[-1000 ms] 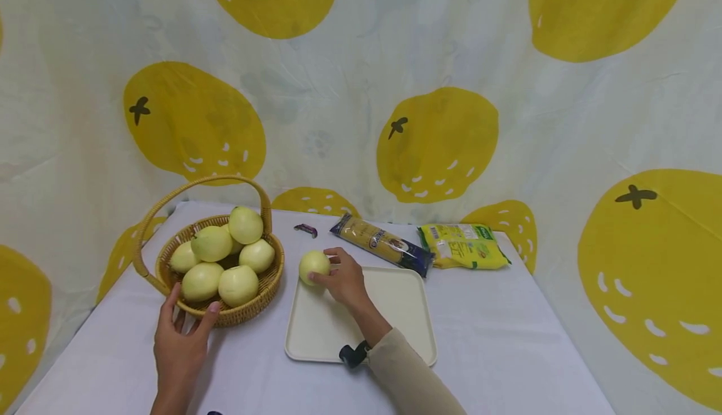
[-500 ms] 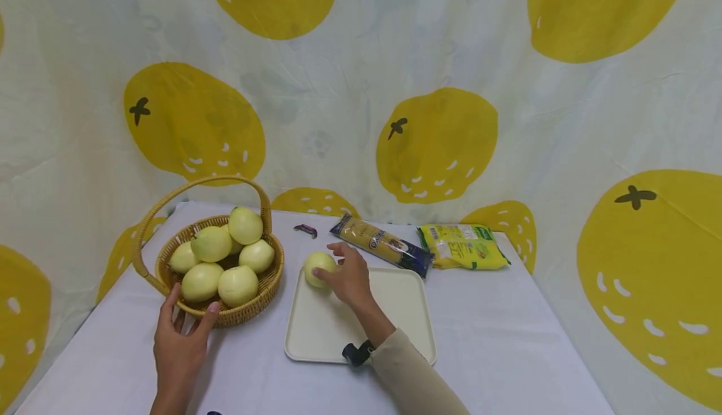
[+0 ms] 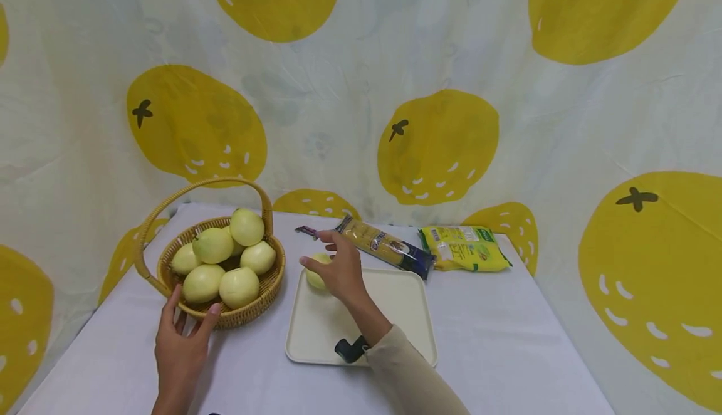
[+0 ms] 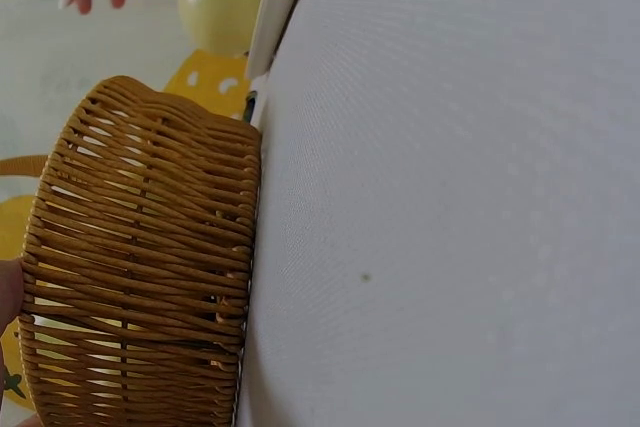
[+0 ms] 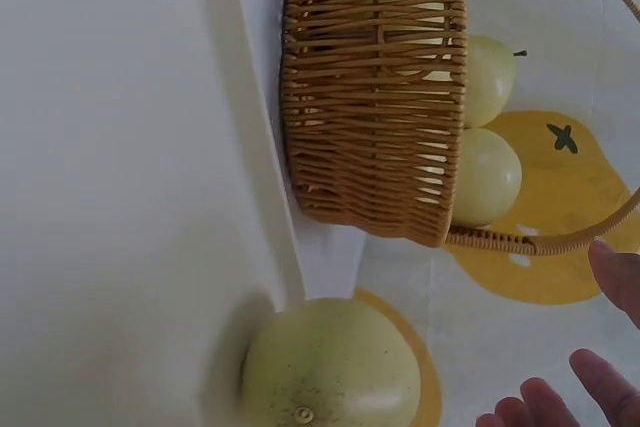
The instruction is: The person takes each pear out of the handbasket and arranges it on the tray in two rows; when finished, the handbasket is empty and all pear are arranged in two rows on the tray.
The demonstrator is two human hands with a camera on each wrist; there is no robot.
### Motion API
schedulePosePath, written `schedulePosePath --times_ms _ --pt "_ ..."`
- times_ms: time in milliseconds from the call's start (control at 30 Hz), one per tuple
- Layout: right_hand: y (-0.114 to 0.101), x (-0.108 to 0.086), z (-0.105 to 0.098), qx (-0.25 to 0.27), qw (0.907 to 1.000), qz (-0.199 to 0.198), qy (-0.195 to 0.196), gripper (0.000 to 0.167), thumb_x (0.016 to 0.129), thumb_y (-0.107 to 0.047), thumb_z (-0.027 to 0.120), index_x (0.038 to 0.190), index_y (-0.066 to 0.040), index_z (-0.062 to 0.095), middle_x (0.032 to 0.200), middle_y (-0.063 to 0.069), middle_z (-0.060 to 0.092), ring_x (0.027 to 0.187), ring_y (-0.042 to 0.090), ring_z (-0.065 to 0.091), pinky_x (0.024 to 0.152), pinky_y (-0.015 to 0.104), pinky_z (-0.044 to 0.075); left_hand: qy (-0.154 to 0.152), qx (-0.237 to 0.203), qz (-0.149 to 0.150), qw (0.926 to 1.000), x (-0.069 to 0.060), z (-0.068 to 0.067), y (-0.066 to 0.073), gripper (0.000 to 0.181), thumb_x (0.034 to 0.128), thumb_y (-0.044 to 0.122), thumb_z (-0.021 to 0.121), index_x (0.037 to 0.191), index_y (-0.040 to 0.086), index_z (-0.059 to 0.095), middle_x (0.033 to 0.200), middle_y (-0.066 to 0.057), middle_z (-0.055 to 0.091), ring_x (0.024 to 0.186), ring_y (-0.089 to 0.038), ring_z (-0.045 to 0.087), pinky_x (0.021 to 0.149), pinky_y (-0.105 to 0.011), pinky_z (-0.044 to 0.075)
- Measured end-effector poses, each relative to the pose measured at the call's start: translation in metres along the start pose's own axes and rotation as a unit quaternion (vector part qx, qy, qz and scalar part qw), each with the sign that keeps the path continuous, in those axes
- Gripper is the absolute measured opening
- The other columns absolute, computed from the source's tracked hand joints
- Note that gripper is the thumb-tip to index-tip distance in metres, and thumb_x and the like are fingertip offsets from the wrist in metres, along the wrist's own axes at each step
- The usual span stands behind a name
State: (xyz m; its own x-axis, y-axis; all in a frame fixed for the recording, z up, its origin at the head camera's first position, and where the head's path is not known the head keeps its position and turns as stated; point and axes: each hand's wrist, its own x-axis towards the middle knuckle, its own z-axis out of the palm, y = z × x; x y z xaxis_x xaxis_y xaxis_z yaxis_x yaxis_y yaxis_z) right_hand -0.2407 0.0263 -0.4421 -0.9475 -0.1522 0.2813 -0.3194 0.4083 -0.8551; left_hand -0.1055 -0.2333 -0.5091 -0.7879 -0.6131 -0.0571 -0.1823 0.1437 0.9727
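In the head view my left hand (image 3: 182, 349) touches the near rim of a wicker basket (image 3: 245, 316) with thumb and fingertips. Several pale yellow-green pears (image 3: 239, 288) are heaped inside it, and its handle arches overhead. One more pear (image 3: 317, 279) sits at the back left corner of a cream tray (image 3: 333, 333). My right hand (image 3: 341, 274) hovers over that pear, thumb and fingers spread, partly hiding it from the head camera. Seen from the right wrist, the pear (image 5: 330, 367) lies apart from the fingertips (image 5: 545, 402).
Behind the tray lie a pasta packet (image 3: 383, 246) and a yellow-green bag (image 3: 465, 249). A small dark purple wrapped item (image 3: 306, 232) rests near the back edge of the white-clothed table (image 3: 496, 346). A lemon-printed curtain (image 3: 327, 120) hangs behind.
The pear has been shifted slightly right onto the tray and let go. My right hand has spread its fingers and lifted off it. My left hand stays at the basket rim.
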Motion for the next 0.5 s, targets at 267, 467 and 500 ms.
schedulePosePath --times_ms 267,467,500 --pt "-0.021 0.007 0.016 0.018 0.9974 -0.067 -0.018 0.061 0.083 -0.024 0.094 0.138 -0.018 0.068 0.135 0.002 0.070 0.122 0.022 0.066 0.105 0.037 0.063 -0.001 0.000 -0.002 1.0000 0.000 0.000 0.000 0.095 0.0964 0.045 0.078 0.171 0.038 0.019 0.180 0.010 0.005 0.165 -0.032 0.017 0.129 -0.047 0.039" --pt "-0.034 0.012 0.033 0.017 0.9941 -0.098 -0.044 0.064 0.086 -0.023 0.093 0.143 -0.019 0.065 0.139 0.000 0.068 0.127 0.021 0.065 0.109 0.033 0.061 0.000 0.008 -0.004 1.0000 0.000 0.001 0.000 0.096 0.0963 0.046 0.078 0.170 0.040 0.017 0.180 0.008 0.005 0.165 -0.034 0.018 0.128 -0.049 0.039" --pt "-0.035 0.013 0.036 0.009 0.9938 -0.100 -0.047 0.064 0.086 -0.025 0.092 0.144 -0.020 0.065 0.140 -0.001 0.068 0.127 0.020 0.065 0.109 0.031 0.061 0.002 0.009 -0.004 0.9999 0.000 0.001 0.000 0.096 0.0964 0.046 0.078 0.170 0.041 0.017 0.180 0.008 0.005 0.164 -0.035 0.018 0.128 -0.049 0.039"
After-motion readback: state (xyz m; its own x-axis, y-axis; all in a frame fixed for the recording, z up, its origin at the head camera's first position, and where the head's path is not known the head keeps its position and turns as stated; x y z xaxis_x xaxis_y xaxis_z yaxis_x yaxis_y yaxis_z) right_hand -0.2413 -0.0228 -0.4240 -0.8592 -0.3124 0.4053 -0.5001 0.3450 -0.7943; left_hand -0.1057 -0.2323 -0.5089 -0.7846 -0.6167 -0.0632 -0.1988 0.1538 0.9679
